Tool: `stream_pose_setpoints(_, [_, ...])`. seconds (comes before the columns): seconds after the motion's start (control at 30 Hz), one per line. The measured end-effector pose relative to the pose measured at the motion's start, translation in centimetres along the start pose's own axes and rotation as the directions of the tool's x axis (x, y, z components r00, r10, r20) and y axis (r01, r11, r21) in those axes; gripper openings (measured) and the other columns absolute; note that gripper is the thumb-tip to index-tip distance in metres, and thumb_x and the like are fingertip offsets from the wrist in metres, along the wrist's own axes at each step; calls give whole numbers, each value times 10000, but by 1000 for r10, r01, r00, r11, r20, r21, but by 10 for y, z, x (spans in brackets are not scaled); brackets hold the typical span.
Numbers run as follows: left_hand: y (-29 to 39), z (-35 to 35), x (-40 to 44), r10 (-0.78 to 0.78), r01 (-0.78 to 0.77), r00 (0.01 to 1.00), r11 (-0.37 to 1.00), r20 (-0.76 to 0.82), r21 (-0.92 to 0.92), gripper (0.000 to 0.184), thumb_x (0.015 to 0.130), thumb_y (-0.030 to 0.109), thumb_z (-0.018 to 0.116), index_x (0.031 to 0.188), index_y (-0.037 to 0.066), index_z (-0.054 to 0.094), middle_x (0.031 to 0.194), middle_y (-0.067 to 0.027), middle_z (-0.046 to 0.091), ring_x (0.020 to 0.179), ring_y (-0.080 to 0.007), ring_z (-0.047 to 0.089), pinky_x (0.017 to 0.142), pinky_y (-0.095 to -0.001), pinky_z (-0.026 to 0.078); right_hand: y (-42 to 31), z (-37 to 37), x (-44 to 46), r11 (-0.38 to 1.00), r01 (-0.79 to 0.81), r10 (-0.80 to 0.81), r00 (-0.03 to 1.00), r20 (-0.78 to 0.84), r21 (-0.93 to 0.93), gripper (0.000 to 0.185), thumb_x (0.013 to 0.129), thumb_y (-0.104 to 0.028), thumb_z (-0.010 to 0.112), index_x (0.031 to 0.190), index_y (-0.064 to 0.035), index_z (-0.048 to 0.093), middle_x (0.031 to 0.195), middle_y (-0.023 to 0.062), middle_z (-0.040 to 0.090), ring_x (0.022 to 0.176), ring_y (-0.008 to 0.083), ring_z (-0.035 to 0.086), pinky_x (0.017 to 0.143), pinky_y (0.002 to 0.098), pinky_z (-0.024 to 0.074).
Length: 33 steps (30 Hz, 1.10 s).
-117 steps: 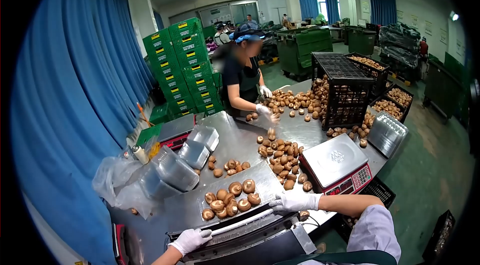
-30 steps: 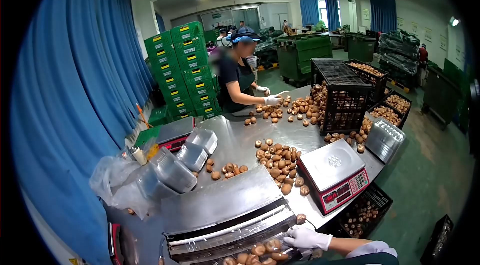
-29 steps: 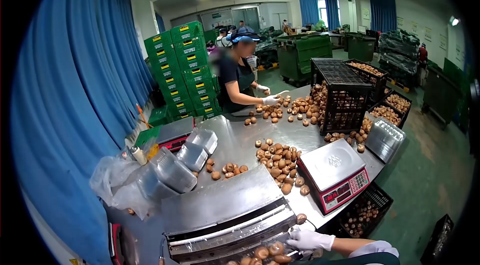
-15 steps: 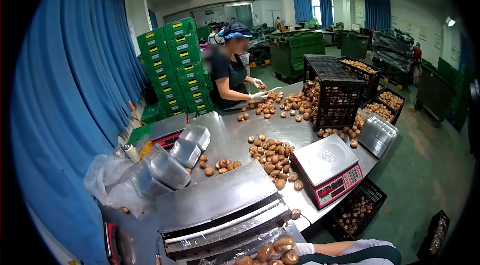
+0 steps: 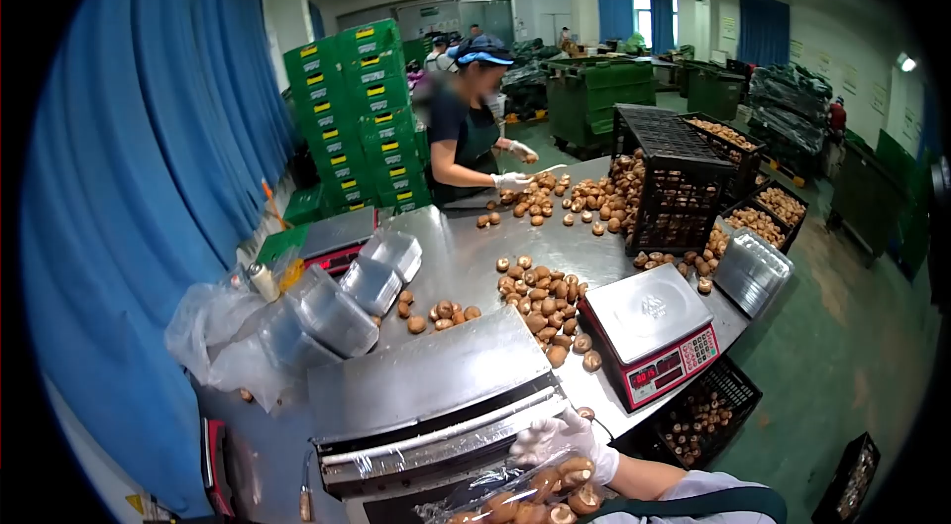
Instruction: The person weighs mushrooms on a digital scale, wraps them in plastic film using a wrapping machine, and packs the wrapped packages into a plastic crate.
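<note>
My gloved right hand (image 5: 563,442) is at the front edge of a metal wrapping machine (image 5: 431,380), palm up with its fingers spread. Against it and just below lies a tray of mushrooms in clear film (image 5: 535,496), partly cut off by the lower edge of the view. My left hand does not show. Past the machine, a pile of loose mushrooms (image 5: 543,306) lies on the metal table (image 5: 466,262), beside a red and silver scale (image 5: 649,326).
Clear trays (image 5: 337,311) and a plastic bag (image 5: 213,336) lie at the left. Across the table a co-worker (image 5: 466,133) handles mushrooms near a black crate (image 5: 679,182). A knife (image 5: 305,499) lies left of the machine. Another crate (image 5: 703,420) stands below the table's right edge.
The mushrooms on the machine's plate are gone from there, and a film-covered tray shows at the bottom edge. My right hand has come up from behind the tray and opened; my left has left the view.
</note>
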<state>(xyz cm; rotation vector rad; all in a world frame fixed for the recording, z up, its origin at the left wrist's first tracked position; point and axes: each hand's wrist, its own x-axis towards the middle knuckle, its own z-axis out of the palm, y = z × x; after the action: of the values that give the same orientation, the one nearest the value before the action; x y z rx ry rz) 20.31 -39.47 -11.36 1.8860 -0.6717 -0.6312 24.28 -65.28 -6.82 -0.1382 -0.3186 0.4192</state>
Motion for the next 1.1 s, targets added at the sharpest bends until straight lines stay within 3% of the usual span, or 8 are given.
stream_pose_setpoints(0.07, [3,-1,0,62,-62,998,998,-4,17,307,928,229,508,1150,25,567,1020,-91,629,881,-172,602,783,-294,486,14,22,3,978,-193,177,969,171,84,589,896,-518,458,1221,-35,548,1404,212,373,1348,396,248,1120,519,116])
stream_pose_setpoints(0.3, [18,-40,12,405,-391,893,914,-194,107,320,922,227,529,1166,21,547,1058,-94,618,933,-186,610,828,-300,490,37,26,-16,598,-693,719,686,-114,-403,454,916,-405,462,1175,-48,572,1333,177,371,1146,270,429,985,439,307])
stream_pose_setpoints(0.4, [48,-85,-2,-98,6,969,926,-226,-376,322,946,266,505,1155,28,562,1086,-78,614,976,-181,611,834,-295,491,36,20,-17,431,-774,790,572,-221,-465,417,918,-368,469,1152,-42,582,1275,164,412,1078,247,454,934,413,336])
stream_pose_setpoints(0.57, [119,-107,-27,25,-26,1000,994,2,109,459,925,456,457,1060,49,622,862,-161,667,793,-306,655,735,-353,500,46,8,-3,265,-749,772,542,-332,-607,357,920,-306,481,1114,-31,600,1179,143,482,965,208,495,850,369,384])
stream_pose_setpoints(0.77, [124,-75,-48,-209,318,939,827,-272,464,490,865,533,487,913,66,628,776,-180,651,771,-364,629,678,-423,493,67,-23,23,98,-550,607,693,-388,-829,288,923,-232,495,1068,-18,622,1064,116,565,829,161,545,749,317,442])
stream_pose_setpoints(0.87, [114,-79,-93,-320,401,808,914,-495,62,455,865,530,503,961,110,649,825,-170,659,799,-366,623,693,-411,485,85,-55,40,-30,-334,496,813,-304,-942,255,924,-195,502,1045,-12,633,1006,103,606,761,137,570,699,290,471])
stream_pose_setpoints(0.93, [118,-88,-134,-469,369,614,881,-634,-295,280,916,330,546,984,82,658,766,-93,652,747,-144,622,717,-281,473,99,-82,45,-111,-160,443,876,-193,-981,235,925,-170,507,1030,-8,640,968,95,634,715,122,586,665,273,490])
stream_pose_setpoints(1.1, [151,-135,-239,-453,-266,14,858,-891,-440,453,978,389,394,1186,8,519,1054,-81,606,914,-153,605,800,-293,510,127,-51,54,-179,-188,374,895,-243,-966,148,873,-76,553,898,6,674,739,77,660,591,97,588,577,234,472])
